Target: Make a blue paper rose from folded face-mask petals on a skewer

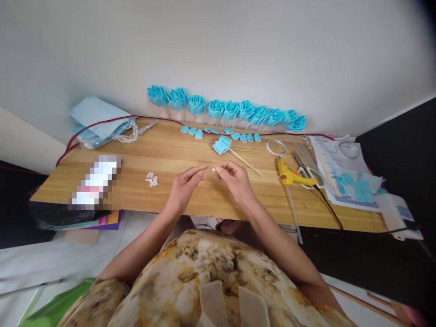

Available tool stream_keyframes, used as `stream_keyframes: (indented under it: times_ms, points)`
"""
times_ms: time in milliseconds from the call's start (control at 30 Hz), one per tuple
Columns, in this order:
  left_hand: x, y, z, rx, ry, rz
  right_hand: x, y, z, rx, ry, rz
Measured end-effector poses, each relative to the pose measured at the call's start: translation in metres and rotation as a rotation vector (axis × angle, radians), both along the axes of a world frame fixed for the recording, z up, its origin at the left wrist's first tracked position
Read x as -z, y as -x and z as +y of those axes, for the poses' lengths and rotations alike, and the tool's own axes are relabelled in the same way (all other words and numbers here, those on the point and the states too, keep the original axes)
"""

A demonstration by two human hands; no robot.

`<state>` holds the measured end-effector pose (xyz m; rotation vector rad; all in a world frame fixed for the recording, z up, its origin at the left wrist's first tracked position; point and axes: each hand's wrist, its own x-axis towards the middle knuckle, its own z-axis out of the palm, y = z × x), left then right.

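Observation:
Between the thumb and forefinger of my right hand (235, 180) is a small white piece (214, 169), perhaps paper or tape. My left hand (185, 185) faces it a short gap away, thumb and forefinger closed together; anything between them is too small to make out. Just beyond both hands lies an unfinished blue paper flower (222, 145) on a thin wooden stick (247, 163). Several folded blue petals (243, 137) lie in a row behind it. Small white scraps (153, 181) are scattered left of my left hand.
Finished blue flowers (230, 110) lean along the wall. Right of my hands are a tape roll (276, 146), a yellow glue gun (286, 175), scissors (311, 176) and papers (340, 163). A blurred-out phone-like object (97, 179) and pale blue sheets (102, 116) lie left.

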<state>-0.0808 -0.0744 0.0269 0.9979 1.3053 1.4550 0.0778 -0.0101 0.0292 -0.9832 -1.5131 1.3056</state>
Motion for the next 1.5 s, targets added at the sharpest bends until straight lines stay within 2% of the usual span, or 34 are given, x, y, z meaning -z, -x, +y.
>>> stream_keyframes:
  times_ms: [267,400,500,633,700,767,933,1033,1100,1200,1367,1500]
  points:
    - [0.000,-0.009,0.010,-0.007,0.049,-0.052,0.005,-0.002,-0.005,-0.002,-0.038,-0.064]
    - [-0.001,-0.012,0.013,0.015,0.044,0.001,0.006,-0.001,-0.006,-0.007,-0.043,-0.068]
    - [-0.002,-0.003,0.012,-0.004,0.044,0.069,0.008,-0.008,0.001,0.025,-0.042,-0.025]
    - [-0.005,0.041,0.004,-0.142,0.023,0.273,0.010,-0.039,0.032,0.217,-0.132,-0.100]
    - [-0.005,0.073,-0.003,-0.223,0.023,0.475,0.011,-0.060,0.050,0.288,-0.209,-0.281]
    - [-0.004,0.103,-0.010,-0.234,0.048,0.710,0.013,-0.076,0.065,0.310,-0.245,-0.510]
    - [0.007,0.153,-0.020,-0.093,0.039,1.091,0.017,-0.085,0.082,0.183,-0.327,-1.032]
    - [0.016,0.166,-0.020,-0.075,0.085,1.180,0.018,-0.078,0.084,0.114,-0.336,-1.236]
    - [0.021,0.170,-0.018,-0.102,0.117,1.182,0.018,-0.075,0.085,0.106,-0.318,-1.274]
    - [0.027,0.172,-0.016,-0.132,0.148,1.145,0.017,-0.074,0.090,0.125,-0.307,-1.130]
    - [0.027,0.169,-0.014,-0.152,0.158,1.064,0.013,-0.067,0.100,0.107,-0.230,-0.555]
    - [0.022,0.165,-0.017,-0.172,0.070,0.993,0.011,-0.053,0.106,0.024,-0.061,-0.177]
